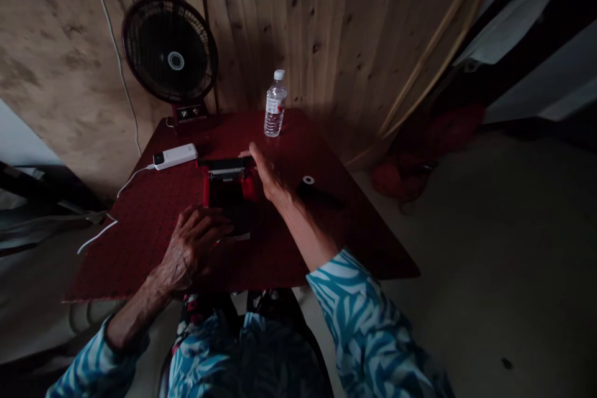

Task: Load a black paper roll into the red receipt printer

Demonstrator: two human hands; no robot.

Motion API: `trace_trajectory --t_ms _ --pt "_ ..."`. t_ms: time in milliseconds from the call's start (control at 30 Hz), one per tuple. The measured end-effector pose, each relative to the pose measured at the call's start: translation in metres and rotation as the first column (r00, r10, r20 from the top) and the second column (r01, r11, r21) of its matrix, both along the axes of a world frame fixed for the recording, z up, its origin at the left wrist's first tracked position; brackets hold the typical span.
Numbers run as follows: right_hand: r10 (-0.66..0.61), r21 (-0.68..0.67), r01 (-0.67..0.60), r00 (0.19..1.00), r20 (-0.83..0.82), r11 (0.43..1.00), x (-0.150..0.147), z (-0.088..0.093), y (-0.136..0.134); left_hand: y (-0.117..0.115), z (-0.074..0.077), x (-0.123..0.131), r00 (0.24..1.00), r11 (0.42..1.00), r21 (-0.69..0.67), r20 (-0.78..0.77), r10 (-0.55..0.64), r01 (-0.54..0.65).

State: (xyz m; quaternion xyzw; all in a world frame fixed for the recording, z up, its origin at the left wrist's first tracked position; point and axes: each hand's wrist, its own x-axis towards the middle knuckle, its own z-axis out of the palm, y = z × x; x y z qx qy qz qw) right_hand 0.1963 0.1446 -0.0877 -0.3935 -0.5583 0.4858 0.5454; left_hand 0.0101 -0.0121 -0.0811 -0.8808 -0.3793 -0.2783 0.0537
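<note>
On the dark red table (140,236) lies a small red and black machine that looks like a typewriter (248,188), with a dark bar and a silvery strip across its back. My left hand (191,242) rests at its front left, fingers loosely stretched over the dark front part; their tips are hard to see in the dim light. At the back right, my right hand (265,174) grips the end of the dark bar, with some fingers hidden behind it. A pale strip (240,237) shows at the machine's front edge.
Behind the machine stand a clear water bottle (275,109) and a dark fan (170,50). A white power bank (176,156) with a cable lies at the left. Right of my forearm is a black cylindrical thing (321,194) with a white ring end. Wooden boards (326,31) rise behind the table.
</note>
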Motion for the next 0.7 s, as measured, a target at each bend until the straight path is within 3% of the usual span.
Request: trace_trajectory --t_ms 167,300,367,433,500,633,700 --pt "-0.036 0.035 0.036 0.999 -0.002 0.999 0.011 -0.020 -0.047 -0.001 0.001 0.000 0.999 1.000 -0.007 0.048 -0.003 0.004" --pt "-0.068 -0.014 0.068 0.996 -0.061 0.998 0.007 -0.039 -0.059 0.005 0.004 -0.004 0.972 0.987 -0.157 0.222 0.070 -0.035" --pt "-0.073 -0.031 0.070 0.993 -0.092 0.997 0.003 -0.045 -0.059 0.016 0.004 -0.007 0.861 0.942 -0.310 0.437 0.262 -0.129" --pt "-0.064 -0.029 0.062 0.993 -0.104 0.998 0.001 -0.048 -0.057 0.032 0.000 -0.009 0.668 0.858 -0.483 0.581 0.465 -0.177" --pt "-0.054 -0.034 0.051 0.992 -0.112 0.998 0.001 -0.049 -0.056 0.048 -0.007 -0.011 0.558 0.780 -0.616 0.610 0.563 -0.114" --pt "-0.045 -0.066 0.037 0.990 -0.135 0.997 0.002 -0.047 -0.059 0.065 -0.019 -0.013 0.543 0.702 -0.701 0.642 0.541 0.129" --pt "-0.041 -0.082 0.029 0.988 -0.147 0.996 0.003 -0.044 -0.060 0.065 -0.022 -0.012 0.526 0.683 -0.705 0.661 0.536 0.190"
